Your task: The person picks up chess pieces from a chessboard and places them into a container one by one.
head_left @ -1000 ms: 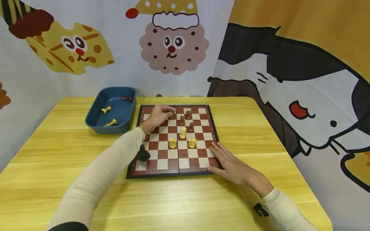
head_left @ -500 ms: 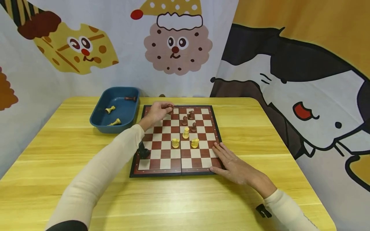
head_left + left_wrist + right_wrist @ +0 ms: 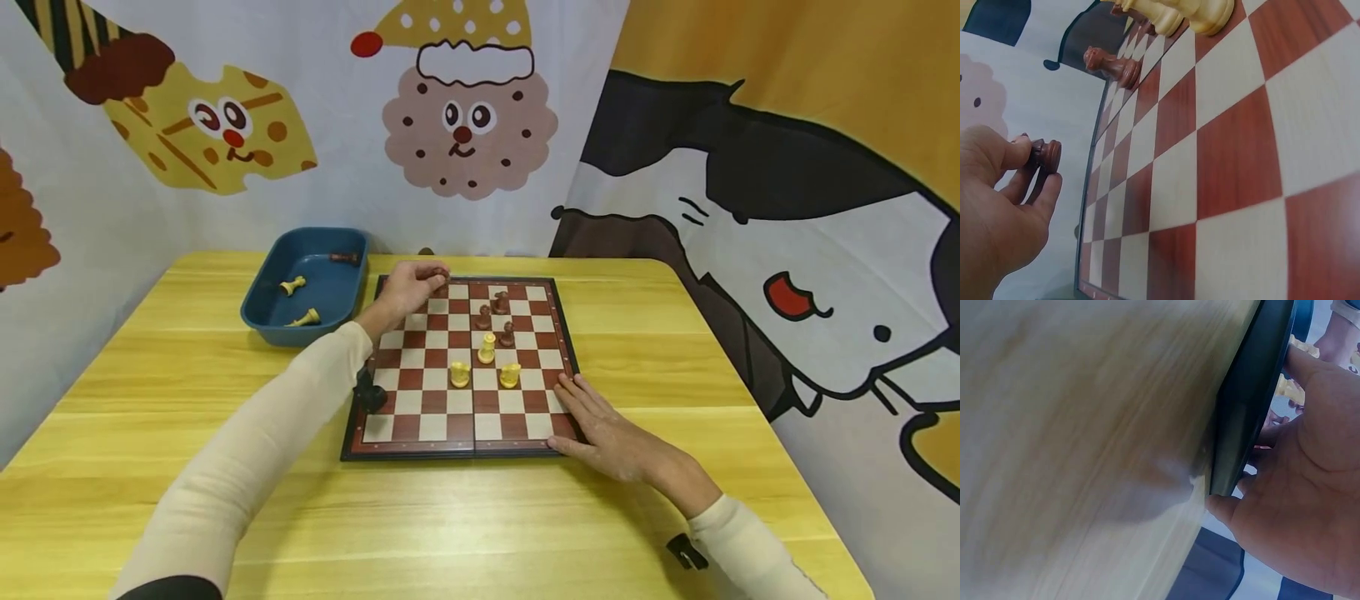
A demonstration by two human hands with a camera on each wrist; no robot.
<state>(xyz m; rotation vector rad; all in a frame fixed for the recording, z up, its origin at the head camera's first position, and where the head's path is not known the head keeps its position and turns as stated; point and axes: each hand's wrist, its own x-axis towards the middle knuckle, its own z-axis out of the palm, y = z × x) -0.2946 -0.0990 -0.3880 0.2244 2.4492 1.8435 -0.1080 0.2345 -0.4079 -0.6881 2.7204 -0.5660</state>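
Observation:
My left hand is over the back left part of the chessboard. Its thumb and fingers pinch a dark brown chess piece, whose round base shows in the left wrist view while its top is hidden by the fingers. My right hand rests with extended fingers along the board's right edge. Two yellow knights and a taller yellow piece stand near the middle. Behind them are three brown pieces.
Left of the board is a blue bin with two yellow pieces and a brown piece lying inside. The wooden table extends around both, and a printed cloth hangs behind it.
The left hand has lifted the brown chess piece and carried it slightly back and left across the board. The right hand stays at the board's edge. The head view has turned a little left.

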